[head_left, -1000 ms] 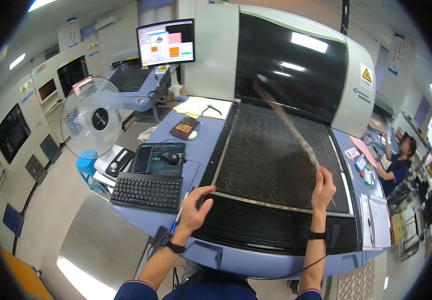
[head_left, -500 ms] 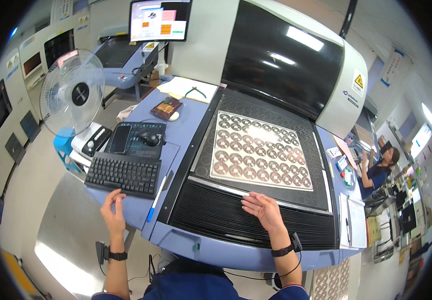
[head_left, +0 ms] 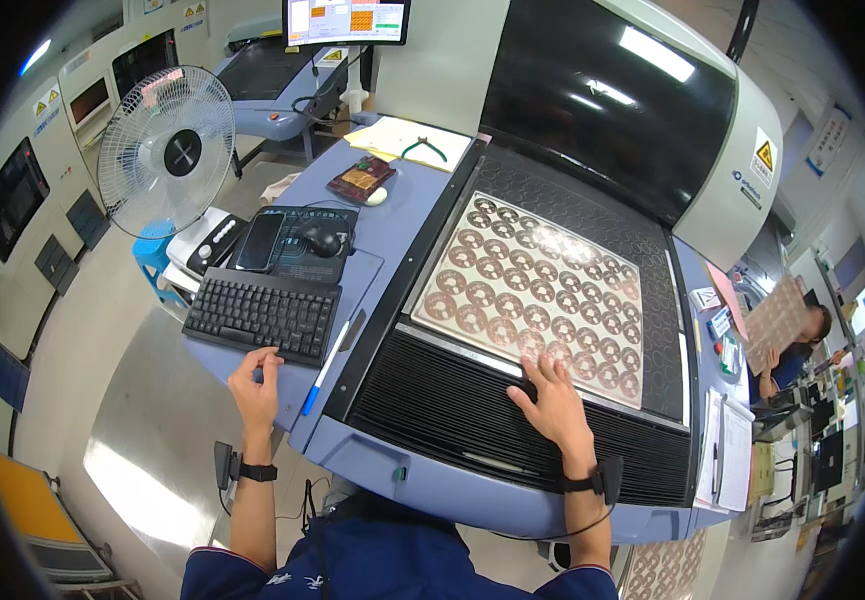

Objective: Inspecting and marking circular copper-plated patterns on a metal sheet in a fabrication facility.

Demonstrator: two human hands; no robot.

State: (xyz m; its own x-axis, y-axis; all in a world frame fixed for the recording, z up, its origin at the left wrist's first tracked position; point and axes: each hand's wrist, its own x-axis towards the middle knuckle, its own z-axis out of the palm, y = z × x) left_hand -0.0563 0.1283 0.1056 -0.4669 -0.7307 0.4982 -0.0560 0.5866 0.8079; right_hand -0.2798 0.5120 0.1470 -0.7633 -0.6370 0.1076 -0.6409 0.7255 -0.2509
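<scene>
A pale panel [head_left: 559, 275] with rows of round, ring-shaped copper-coloured pieces lies flat on the dark bed of a large machine [head_left: 592, 100]. My right hand [head_left: 554, 405] is palm down with fingers spread, its fingertips at the panel's front edge. It grips nothing; whether the fingertips press on the panel is hard to tell. My left hand [head_left: 255, 392] is beside the front edge of a black keyboard [head_left: 262, 312], fingers loosely bent and holding nothing. Both wrists wear black straps. Black ribbed bellows [head_left: 452, 410] stretch below the panel.
Left of the bed are a mouse [head_left: 320, 238], a phone [head_left: 260, 243], a blue-capped pen [head_left: 318, 380] and green-handled pliers [head_left: 424, 150]. A fan [head_left: 182, 153] stands farther left. At right, a co-worker [head_left: 777, 370] holds up a similar panel, beyond an open notebook [head_left: 727, 450].
My right hand has turned palm down and reached the panel's front edge. My left hand stays by the keyboard. The view has shifted, and the co-worker now holds up a panel.
</scene>
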